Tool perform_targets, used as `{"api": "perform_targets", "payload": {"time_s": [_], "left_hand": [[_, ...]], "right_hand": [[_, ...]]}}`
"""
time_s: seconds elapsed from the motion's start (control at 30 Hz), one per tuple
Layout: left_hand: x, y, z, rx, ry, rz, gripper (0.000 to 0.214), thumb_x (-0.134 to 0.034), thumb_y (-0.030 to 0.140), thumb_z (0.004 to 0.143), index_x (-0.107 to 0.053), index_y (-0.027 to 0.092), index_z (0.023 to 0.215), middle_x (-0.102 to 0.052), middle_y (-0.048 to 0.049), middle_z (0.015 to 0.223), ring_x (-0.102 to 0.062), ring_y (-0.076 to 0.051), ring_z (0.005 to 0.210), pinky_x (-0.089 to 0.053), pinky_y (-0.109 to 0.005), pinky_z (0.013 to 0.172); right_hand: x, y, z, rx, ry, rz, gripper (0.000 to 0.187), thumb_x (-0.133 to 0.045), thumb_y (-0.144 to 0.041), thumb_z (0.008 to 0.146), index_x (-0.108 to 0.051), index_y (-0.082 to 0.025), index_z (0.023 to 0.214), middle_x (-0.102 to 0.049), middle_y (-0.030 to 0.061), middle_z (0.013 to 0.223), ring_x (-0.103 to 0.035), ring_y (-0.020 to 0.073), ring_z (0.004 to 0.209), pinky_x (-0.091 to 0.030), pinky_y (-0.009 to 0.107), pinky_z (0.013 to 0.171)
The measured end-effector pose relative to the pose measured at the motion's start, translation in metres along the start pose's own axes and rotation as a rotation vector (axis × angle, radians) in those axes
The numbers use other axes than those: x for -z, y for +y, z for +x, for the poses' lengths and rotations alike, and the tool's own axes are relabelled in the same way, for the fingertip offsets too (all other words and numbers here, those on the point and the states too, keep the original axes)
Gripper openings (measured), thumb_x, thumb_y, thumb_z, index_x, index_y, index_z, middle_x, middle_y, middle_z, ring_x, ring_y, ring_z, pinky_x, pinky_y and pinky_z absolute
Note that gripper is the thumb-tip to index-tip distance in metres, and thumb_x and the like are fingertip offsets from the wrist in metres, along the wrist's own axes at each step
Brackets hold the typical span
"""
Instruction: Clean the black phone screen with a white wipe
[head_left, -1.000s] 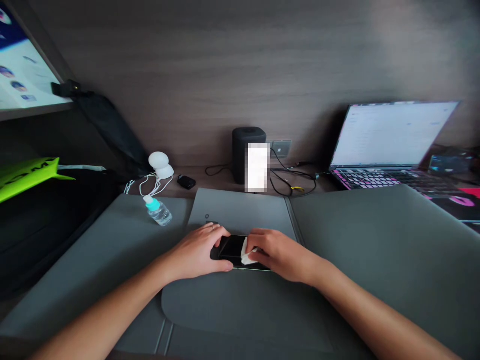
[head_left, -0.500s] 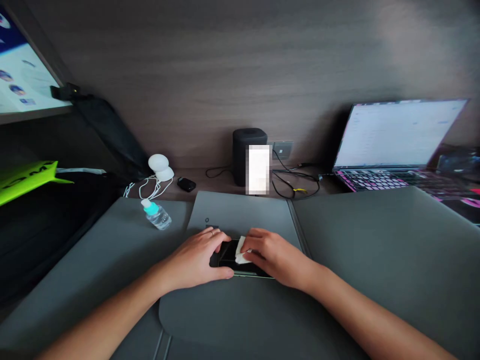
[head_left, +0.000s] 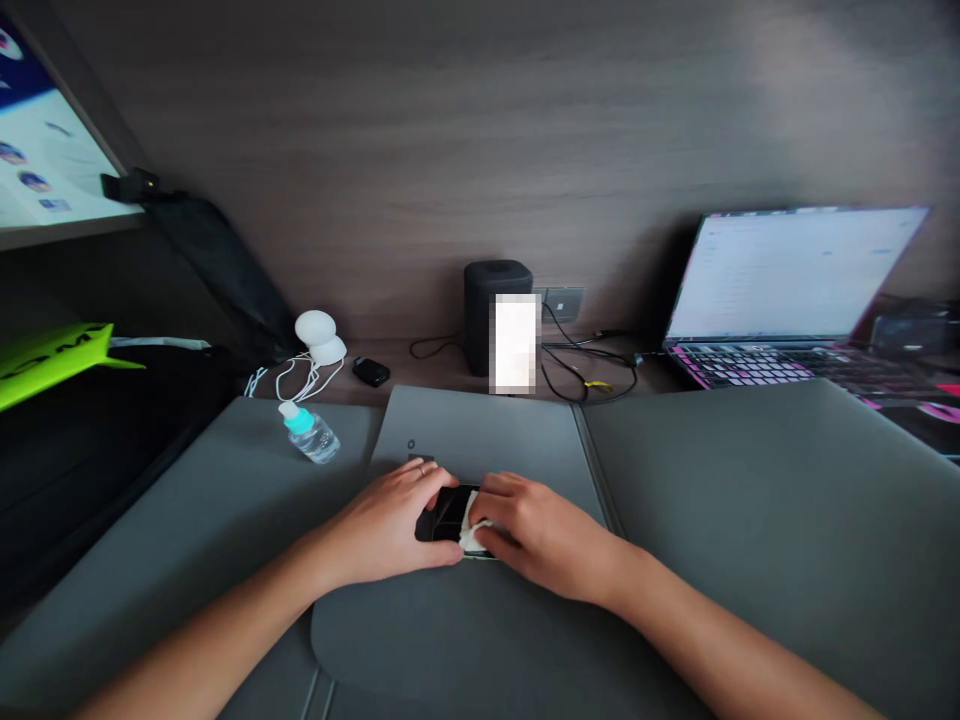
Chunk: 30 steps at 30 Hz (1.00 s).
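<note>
A smartphone [head_left: 448, 512] with a dark, glossy screen lies sideways on the grey mat [head_left: 480, 630]. My left hand [head_left: 386, 525] grips its left end, thumb along the near edge and fingers at the far edge. In my right hand [head_left: 529, 525] is a folded white wipe [head_left: 472, 535], pressed against the phone's screen. My right hand and the wipe hide the phone's right part. To the left, a small clear spray bottle [head_left: 315, 440] with a turquoise collar lies tilted on the mat.
A black speaker [head_left: 480, 320] stands at the back, with black cables [head_left: 592, 350] to its right. An open laptop [head_left: 795, 280] is at the back right. At the back left are a white round-headed device [head_left: 316, 330] with a cord and a small black object [head_left: 371, 371].
My right hand has slid the wipe left and toward me across the phone, close to my left thumb. My left hand keeps its grip on the phone.
</note>
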<state>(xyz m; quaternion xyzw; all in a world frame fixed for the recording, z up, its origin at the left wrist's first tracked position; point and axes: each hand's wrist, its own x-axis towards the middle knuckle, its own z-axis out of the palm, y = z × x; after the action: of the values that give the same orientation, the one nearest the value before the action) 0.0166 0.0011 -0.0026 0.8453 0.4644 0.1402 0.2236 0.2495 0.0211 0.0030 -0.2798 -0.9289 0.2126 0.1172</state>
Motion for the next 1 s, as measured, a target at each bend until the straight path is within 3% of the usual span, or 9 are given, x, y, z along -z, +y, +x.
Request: {"api": "perform_targets", "payload": {"time_s": [0.33,0.6,0.8,1.0], "left_hand": [[0.000,0.003,0.001,0.021,-0.020,0.021,0.039,-0.070,0.036,0.075,-0.056,0.024,0.109,-0.059,-0.0034,0.098,-0.057,-0.026,0.095,-0.046,-0.037,0.079],[-0.002,0.000,0.001,0.017,-0.017,0.021,0.044,-0.070,0.038,0.075,-0.055,0.025,0.114,-0.059,-0.0030,0.097,-0.058,-0.026,0.094,-0.046,-0.038,0.080],[-0.001,0.001,0.001,0.014,-0.021,0.024,0.042,-0.069,0.039,0.077,-0.055,0.024,0.113,-0.059,-0.0041,0.099,-0.057,-0.026,0.095,-0.046,-0.038,0.079],[0.000,0.002,0.001,0.022,-0.038,0.014,0.044,-0.070,0.039,0.076,-0.055,0.024,0.114,-0.059,-0.0039,0.098,-0.057,-0.027,0.095,-0.046,-0.039,0.080]], "right_hand": [[-0.004,-0.001,0.001,-0.028,0.036,-0.085,0.009,-0.049,-0.014,0.093,-0.058,-0.017,0.093,-0.057,0.0058,0.093,-0.054,0.0176,0.084,-0.042,0.029,0.075],[-0.004,-0.002,0.001,-0.019,-0.001,-0.139,0.009,-0.052,-0.009,0.081,-0.055,-0.017,0.081,-0.056,0.0046,0.084,-0.049,0.0167,0.075,-0.038,0.028,0.067],[0.000,-0.001,0.000,0.099,-0.016,-0.064,0.013,-0.051,-0.008,0.086,-0.061,-0.016,0.086,-0.058,0.0059,0.090,-0.051,0.0174,0.083,-0.041,0.029,0.077],[0.008,0.003,-0.005,0.108,-0.027,-0.002,0.019,-0.051,-0.003,0.087,-0.065,-0.017,0.088,-0.059,0.0062,0.095,-0.054,0.0177,0.088,-0.043,0.031,0.083]]}}
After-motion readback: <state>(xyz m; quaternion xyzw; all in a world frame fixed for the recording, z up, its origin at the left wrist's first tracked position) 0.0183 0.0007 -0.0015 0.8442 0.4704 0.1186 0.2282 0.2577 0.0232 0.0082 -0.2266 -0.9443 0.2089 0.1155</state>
